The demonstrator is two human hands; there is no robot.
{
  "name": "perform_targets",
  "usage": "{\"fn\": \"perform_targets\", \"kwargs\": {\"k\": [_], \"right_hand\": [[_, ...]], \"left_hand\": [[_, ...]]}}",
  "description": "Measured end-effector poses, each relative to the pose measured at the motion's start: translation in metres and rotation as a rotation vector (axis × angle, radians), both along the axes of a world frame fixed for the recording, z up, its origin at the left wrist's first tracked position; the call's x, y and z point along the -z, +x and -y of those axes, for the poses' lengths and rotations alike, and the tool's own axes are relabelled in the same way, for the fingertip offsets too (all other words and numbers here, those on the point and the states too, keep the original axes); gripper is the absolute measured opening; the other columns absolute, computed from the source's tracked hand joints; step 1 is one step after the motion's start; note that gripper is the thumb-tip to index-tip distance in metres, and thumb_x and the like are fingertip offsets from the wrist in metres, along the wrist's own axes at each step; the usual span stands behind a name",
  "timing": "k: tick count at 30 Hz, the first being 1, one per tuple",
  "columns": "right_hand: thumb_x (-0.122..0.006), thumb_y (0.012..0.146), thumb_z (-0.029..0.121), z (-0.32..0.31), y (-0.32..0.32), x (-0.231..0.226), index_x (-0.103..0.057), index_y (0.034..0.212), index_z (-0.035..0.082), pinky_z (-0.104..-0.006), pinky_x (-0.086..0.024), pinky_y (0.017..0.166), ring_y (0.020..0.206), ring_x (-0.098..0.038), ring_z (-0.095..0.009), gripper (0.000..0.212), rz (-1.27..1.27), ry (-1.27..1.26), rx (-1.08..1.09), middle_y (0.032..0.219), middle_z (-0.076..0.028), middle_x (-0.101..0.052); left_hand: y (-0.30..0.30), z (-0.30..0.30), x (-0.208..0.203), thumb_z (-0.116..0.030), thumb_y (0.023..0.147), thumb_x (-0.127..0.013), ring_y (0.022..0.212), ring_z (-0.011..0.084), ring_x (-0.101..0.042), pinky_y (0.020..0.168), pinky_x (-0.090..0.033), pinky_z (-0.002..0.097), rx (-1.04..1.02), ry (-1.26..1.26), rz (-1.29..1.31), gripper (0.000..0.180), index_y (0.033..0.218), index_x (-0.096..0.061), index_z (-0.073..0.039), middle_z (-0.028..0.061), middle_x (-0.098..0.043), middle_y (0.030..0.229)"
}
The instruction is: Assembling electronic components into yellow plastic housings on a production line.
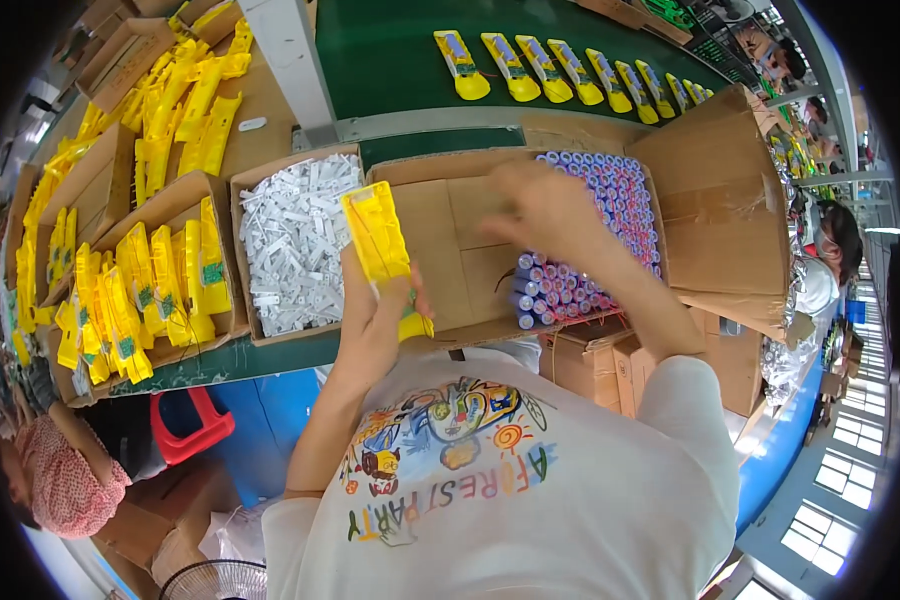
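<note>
My left hand [375, 325] is closed around a yellow plastic casing [375, 235], tilted upright, with thin wires running along its hollow side. My right hand [545, 210] hangs over an open cardboard box [462, 205], beside the cylindrical battery cells [610, 195] packed at the box's right side. Motion smears its fingers, so whether they hold anything cannot be made out. The cells are purple and pink and mostly stand on end in rows. Just left of the casing, a carton [238, 215] holds many small white plastic parts [295, 245].
Yellow casings with green boards [130, 300] fill a carton on the left. Half-shells with cells lie in a row on the green conveyor [390, 60] beyond a metal post [290, 70]. A raised cardboard flap [715, 205] stands right. A person [75, 470] sits at lower left.
</note>
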State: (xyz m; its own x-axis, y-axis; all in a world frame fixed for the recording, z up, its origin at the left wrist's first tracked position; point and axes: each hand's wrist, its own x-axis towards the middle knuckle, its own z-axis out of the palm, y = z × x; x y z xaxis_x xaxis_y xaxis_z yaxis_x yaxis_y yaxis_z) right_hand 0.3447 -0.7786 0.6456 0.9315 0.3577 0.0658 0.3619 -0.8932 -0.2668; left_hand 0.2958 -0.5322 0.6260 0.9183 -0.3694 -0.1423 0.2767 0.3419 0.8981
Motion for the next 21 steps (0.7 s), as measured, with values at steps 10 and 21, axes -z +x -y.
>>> {"fn": "perform_targets", "kwargs": {"k": [10,21], "right_hand": [[-0.070,0.070,0.008,-0.036,-0.019,-0.037,-0.065,0.105,0.006,-0.0330,-0.052,0.067,0.081,-0.063,-0.026,0.036,0.632,0.132,-0.330,0.097,-0.009,-0.064],[-0.066,0.072,0.006,-0.090,-0.043,-0.006,-0.053,0.123,-0.011,-0.0341,-0.054,0.074,0.093,-0.063,-0.029,0.056,0.611,-0.012,-0.622,0.115,-0.022,-0.057]], "left_hand": [[-0.008,0.013,0.001,0.000,0.093,-0.040,0.072,0.0145,-0.055,0.065,-0.053,0.0319,0.088,-0.048,-0.007,0.041,0.129,-0.022,-0.008,0.0082,-0.049,0.093],[-0.007,-0.016,-0.013,-0.001,0.092,-0.044,0.077,0.0145,-0.056,0.068,-0.050,0.0296,0.040,0.020,0.010,0.048,0.135,-0.026,-0.009,0.0082,-0.050,0.099]]}}
